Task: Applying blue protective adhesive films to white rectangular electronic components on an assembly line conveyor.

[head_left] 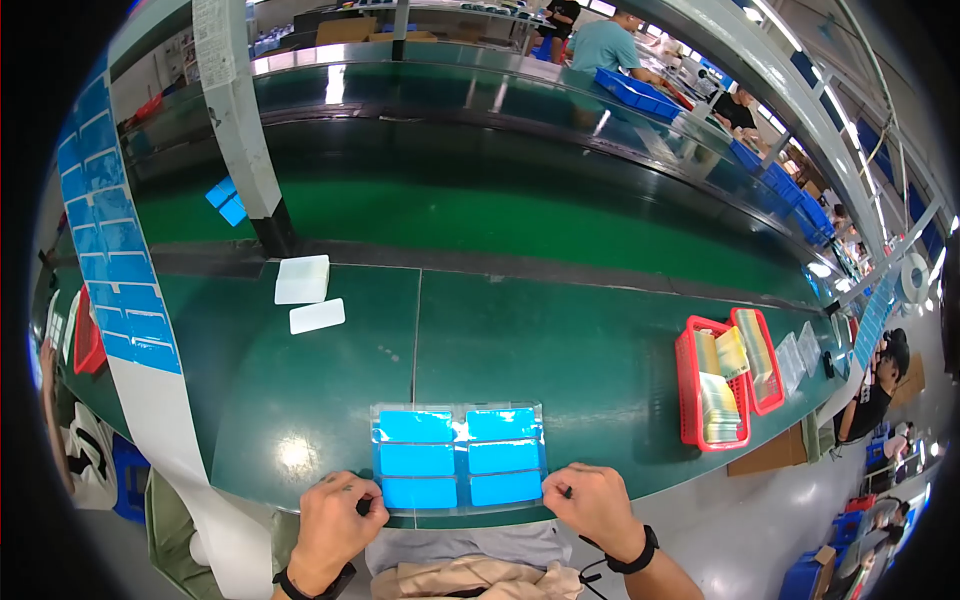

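A clear plastic pocket sheet (461,455) lies at the near edge of the green table, with several bright blue rectangles in two columns. My left hand (340,515) is closed at its lower left edge, the fingertips pinching the border. On the opposite side, my right hand (592,508) pinches the right edge near the lower corner. Something small and black shows at the fingers of each hand; I cannot make out what it is. Farther off to the left stand a stack of white cards (302,280) and a single white card (317,316).
Two red baskets (686,390) of upright yellowish cards stand at the right, beside clear plastic pieces (790,362). A post (238,120) rises at the far left, near a long strip of blue pockets (112,240). Behind runs a green conveyor belt (480,215); people work beyond.
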Tool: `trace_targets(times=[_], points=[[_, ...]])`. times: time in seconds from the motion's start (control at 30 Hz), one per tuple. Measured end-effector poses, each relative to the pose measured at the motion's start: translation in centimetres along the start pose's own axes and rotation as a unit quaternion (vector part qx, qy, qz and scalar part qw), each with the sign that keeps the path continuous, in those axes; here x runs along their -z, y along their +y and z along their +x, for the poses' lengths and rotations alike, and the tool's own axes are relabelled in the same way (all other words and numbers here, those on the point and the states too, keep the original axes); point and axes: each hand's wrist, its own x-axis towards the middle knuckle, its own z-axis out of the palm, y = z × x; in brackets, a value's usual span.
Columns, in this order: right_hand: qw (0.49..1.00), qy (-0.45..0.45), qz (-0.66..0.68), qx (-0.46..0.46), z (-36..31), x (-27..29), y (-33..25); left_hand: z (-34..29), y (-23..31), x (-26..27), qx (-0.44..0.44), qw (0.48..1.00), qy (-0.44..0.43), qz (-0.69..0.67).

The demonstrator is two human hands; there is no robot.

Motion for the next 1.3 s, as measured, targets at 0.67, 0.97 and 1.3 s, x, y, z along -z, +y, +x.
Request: trace_targets(times=[0.67, 0.97, 1.3], points=[[0.917, -0.12, -0.175, 0.336, 7.3, 1.3, -0.3, 8.0, 2.0, 1.0, -0.276, 0.93, -0.214, 0.114], [0.92, -0.136, -0.182, 0.318, 7.3, -0.6, -2.1, 7.5, 4.3, -1.9, -0.278, 0.94, -0.161, 0.117], [0.995, -0.028, 0.025, 0.094, 5.1, 2.7, -0.5, 0.6, 1.5, 2.1, -0.121, 0.991, -0.029, 0.038]])
